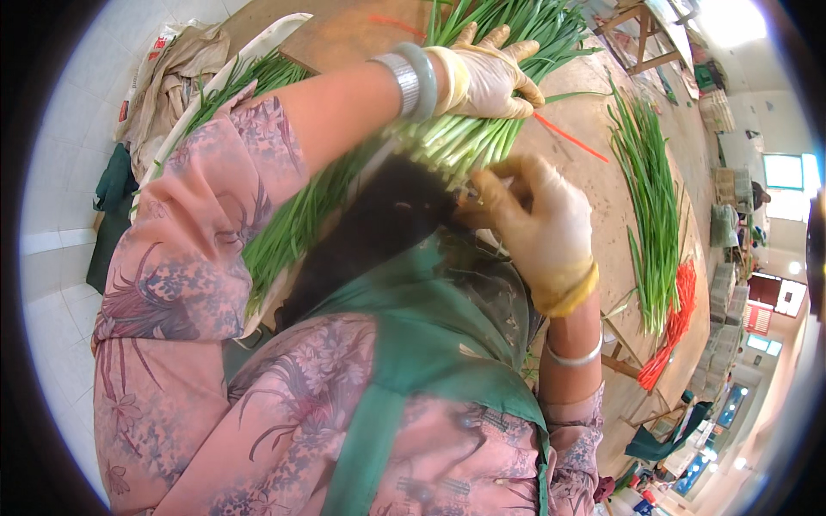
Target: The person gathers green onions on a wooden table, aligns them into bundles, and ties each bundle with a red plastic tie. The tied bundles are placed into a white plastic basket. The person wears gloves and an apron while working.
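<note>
Under my left hand (487, 80), in a pale rubber glove, lies a large bundle of green Chinese chives (471, 138) on the wooden table (581, 206). The fingers are spread over the stalks, pressing down on them. My right hand (542, 213), gloved too and slightly blurred, is at the pale cut ends, fingers bent; whether it pinches a stalk cannot be told. A red tie (571, 137) sticks out from beneath the bundle near my left fingertips. A smaller bunch of chives (648, 213) rests at the right, beside a heap of red ties (671, 329).
Left of the table stands a white tub (177, 138) holding more chives (310, 219). A wooden board (355, 35) lies near its upper end. A crumpled sack (174, 84) is at the far left. Beyond the table are wooden trestles (645, 39) and stacked crates (723, 290).
</note>
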A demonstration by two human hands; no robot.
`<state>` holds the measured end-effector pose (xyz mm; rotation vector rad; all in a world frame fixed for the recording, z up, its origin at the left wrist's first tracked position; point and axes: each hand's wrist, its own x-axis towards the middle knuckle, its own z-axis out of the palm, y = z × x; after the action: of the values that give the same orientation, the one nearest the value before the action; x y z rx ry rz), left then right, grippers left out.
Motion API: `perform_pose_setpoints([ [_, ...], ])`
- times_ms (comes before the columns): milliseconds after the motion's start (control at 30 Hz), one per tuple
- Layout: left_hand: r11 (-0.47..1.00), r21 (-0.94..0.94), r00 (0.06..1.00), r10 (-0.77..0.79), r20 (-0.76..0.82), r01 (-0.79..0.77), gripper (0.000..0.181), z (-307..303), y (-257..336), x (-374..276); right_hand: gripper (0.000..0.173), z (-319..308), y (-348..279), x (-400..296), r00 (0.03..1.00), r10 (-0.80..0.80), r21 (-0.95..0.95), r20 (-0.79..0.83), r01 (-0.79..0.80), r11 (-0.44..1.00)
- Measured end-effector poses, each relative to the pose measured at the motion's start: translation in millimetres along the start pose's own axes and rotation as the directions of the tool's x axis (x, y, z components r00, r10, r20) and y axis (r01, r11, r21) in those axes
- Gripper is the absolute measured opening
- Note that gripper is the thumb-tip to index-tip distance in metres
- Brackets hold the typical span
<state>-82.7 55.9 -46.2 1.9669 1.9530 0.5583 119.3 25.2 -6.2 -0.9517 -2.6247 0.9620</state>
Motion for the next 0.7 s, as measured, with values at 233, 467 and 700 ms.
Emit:
perform_pose_setpoints([
  [233,0.999,0.048,0.996,0.009,-0.086,-0.005,0.037,3,1,-5,0.018,36,12,29,0.980,-0.138,0.033,-0.142,0.144,0.989],
  [467,0.999,0.040,1.000,0.009,-0.027,-0.007,0.039,3,1,0,0.024,25,-31,-11,0.831,-0.544,-0.015,0.116,0.549,0.836],
  [700,0.989,0.143,0.998,0.049,-0.031,-0.044,0.044,-10,-4,-10,0.010,76,-19,44,0.876,-0.475,-0.670,-0.086,0.302,0.678],
])
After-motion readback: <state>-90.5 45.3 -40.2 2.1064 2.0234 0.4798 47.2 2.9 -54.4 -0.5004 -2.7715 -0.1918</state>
